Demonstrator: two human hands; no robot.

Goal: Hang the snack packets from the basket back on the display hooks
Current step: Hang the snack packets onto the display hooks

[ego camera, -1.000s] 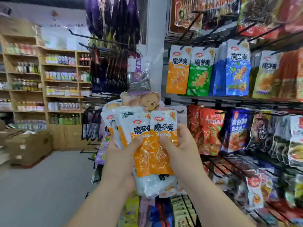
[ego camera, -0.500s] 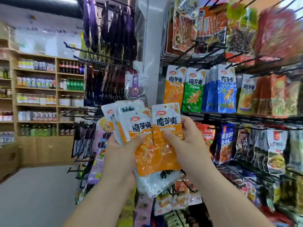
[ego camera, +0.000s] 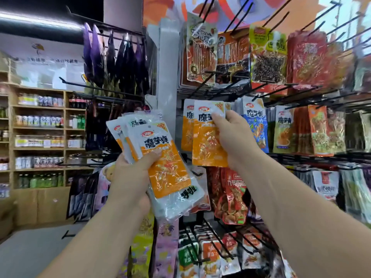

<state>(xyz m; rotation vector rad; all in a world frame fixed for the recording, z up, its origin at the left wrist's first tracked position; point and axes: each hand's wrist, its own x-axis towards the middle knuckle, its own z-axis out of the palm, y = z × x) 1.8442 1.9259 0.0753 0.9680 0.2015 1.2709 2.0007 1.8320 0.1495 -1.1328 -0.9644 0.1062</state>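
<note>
**Right hand brings one packet up to the matching hook row**

The right hand pinches a single orange konjac packet by its upper corner, thumb and fingertips closed on the white header. The packet hangs upright with its long axis vertical. It sits directly in front of the hanging orange packets of the same design and overlaps their right edge. The hook that carries that row is hidden behind the held packet, so whether the hang hole lines up with the hook tip cannot be told.

The left hand grips a fanned stack of packets, lower and to the left, tilted and clear of the rack. The right hand is therefore the nearer one to the target row.

Blue packets hang just beside the right hand on its far side. Bare black hooks project forward above them, and the knuckles are judged likely to brush these. The basket is not in view.
</note>
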